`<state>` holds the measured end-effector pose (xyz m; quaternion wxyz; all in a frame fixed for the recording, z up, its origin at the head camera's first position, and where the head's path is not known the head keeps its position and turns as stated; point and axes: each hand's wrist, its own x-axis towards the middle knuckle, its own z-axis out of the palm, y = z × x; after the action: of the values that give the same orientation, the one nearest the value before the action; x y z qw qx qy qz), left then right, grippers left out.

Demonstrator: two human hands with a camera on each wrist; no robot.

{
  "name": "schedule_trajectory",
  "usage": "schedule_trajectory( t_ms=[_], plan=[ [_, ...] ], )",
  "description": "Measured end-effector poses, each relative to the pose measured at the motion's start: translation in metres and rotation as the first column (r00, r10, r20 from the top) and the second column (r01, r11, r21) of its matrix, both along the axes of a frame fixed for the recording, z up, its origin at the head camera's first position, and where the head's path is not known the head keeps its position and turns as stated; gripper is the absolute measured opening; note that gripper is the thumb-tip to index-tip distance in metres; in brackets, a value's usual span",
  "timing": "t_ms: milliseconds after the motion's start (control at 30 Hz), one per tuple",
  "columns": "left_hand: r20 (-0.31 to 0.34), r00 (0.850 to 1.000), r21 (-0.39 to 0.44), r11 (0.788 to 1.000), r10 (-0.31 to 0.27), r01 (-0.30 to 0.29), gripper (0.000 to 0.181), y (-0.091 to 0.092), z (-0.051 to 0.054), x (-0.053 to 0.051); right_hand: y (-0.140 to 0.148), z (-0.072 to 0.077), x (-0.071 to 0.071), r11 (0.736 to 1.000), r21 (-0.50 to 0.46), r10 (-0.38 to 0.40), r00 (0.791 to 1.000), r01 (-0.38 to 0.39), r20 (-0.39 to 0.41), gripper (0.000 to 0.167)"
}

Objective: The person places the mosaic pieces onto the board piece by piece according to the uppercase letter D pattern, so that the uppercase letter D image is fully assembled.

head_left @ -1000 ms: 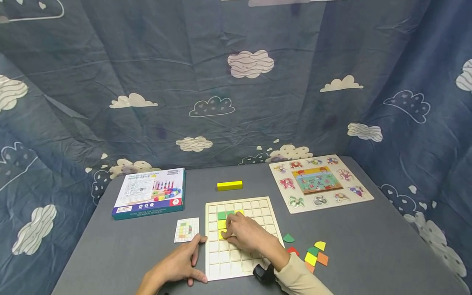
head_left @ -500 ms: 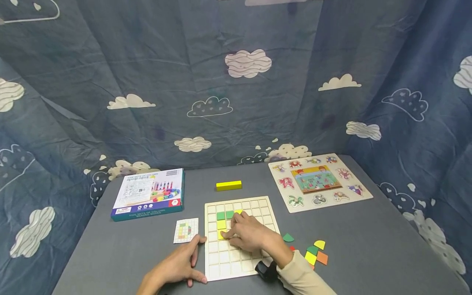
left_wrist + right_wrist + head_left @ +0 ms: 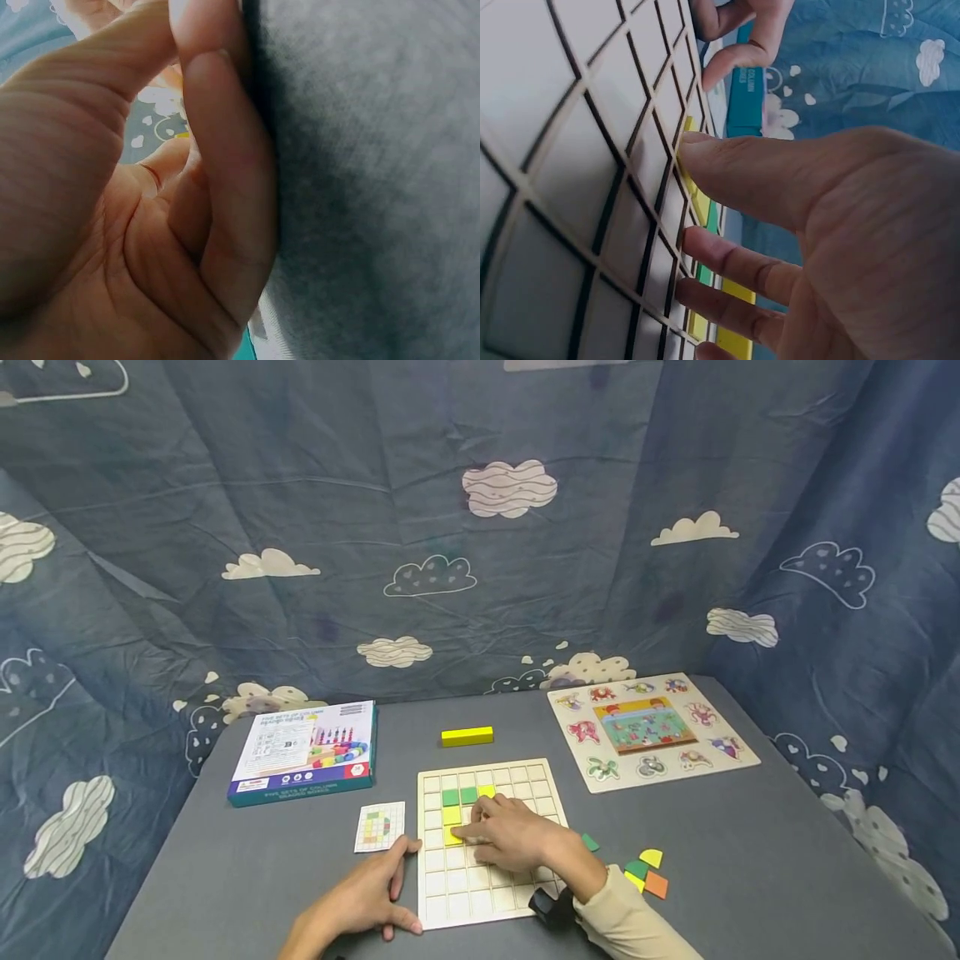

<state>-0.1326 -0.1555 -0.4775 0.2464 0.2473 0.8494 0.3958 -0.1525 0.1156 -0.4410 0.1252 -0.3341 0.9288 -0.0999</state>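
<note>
A pale wooden grid board (image 3: 448, 908) lies flat on the table. In it sit two green square tiles (image 3: 459, 796), a yellow tile (image 3: 487, 791) to their right and a yellow tile (image 3: 452, 815) below the left one. My right hand (image 3: 517, 835) is over the board, its thumb pressing the lowest yellow tile (image 3: 452, 837). The right wrist view shows that thumb (image 3: 727, 169) straight, the other fingers apart and touching the grid. My left hand (image 3: 360, 893) rests at the board's left edge, thumb and index finger spread along it, holding nothing.
A small pattern card (image 3: 380, 827) lies left of the board, below a boxed toy set (image 3: 303, 752). A yellow bar (image 3: 467, 737) is behind. Loose tiles (image 3: 656, 885) lie to the right, partly hidden by my sleeve. An animal puzzle board (image 3: 652, 735) lies back right.
My right hand has shifted slightly right and down, its fingers drawing back from beside the upper tiles while the thumb stays on the lowest yellow tile. My left hand has stayed put.
</note>
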Motion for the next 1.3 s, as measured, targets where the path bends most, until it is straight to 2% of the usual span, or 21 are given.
schedule_trajectory(
  t_ms=[100,300,433,567,767,833,900,1133,1300],
  plan=[
    [0.009,1.000,0.003,1.000,0.002,-0.002,0.093,0.000,0.000,0.000,0.003,0.001,0.002,1.000,0.003,0.012,1.000,-0.012,-0.002,0.046],
    [-0.001,1.000,0.005,1.000,0.003,-0.003,0.093,0.000,0.000,0.000,0.013,0.005,0.008,0.995,-0.098,0.008,1.000,-0.007,0.008,0.045],
    [-0.005,1.000,0.005,1.000,0.005,-0.005,0.093,0.000,0.000,0.000,0.023,0.007,0.013,0.992,-0.120,0.018,0.999,-0.022,-0.040,0.043],
    [0.002,1.000,0.004,1.000,0.007,-0.007,0.092,0.001,0.000,-0.001,0.036,0.008,0.019,0.988,-0.156,-0.009,0.996,-0.004,-0.086,0.039],
    [0.001,1.000,0.004,1.000,0.003,-0.003,0.092,0.001,0.001,0.000,0.061,0.008,0.027,0.977,-0.211,-0.024,0.982,-0.016,-0.188,0.032],
    [0.000,1.000,0.004,1.000,0.001,-0.001,0.092,0.001,0.001,0.000,0.071,0.008,0.031,0.974,-0.224,-0.024,0.979,-0.022,-0.200,0.032],
    [0.002,1.000,0.005,1.000,0.001,-0.001,0.092,0.001,0.001,0.000,0.081,0.007,0.036,0.972,-0.236,-0.036,0.981,-0.010,-0.192,0.031],
    [0.009,1.000,0.001,1.000,-0.005,0.005,0.092,0.000,0.001,0.000,0.113,0.006,0.049,0.968,-0.233,-0.115,0.991,0.097,-0.062,0.028],
    [0.009,1.000,0.007,1.000,-0.008,0.007,0.092,0.000,0.001,0.000,0.137,0.002,0.055,0.965,-0.230,-0.135,0.990,0.125,-0.028,0.028]
  ],
)
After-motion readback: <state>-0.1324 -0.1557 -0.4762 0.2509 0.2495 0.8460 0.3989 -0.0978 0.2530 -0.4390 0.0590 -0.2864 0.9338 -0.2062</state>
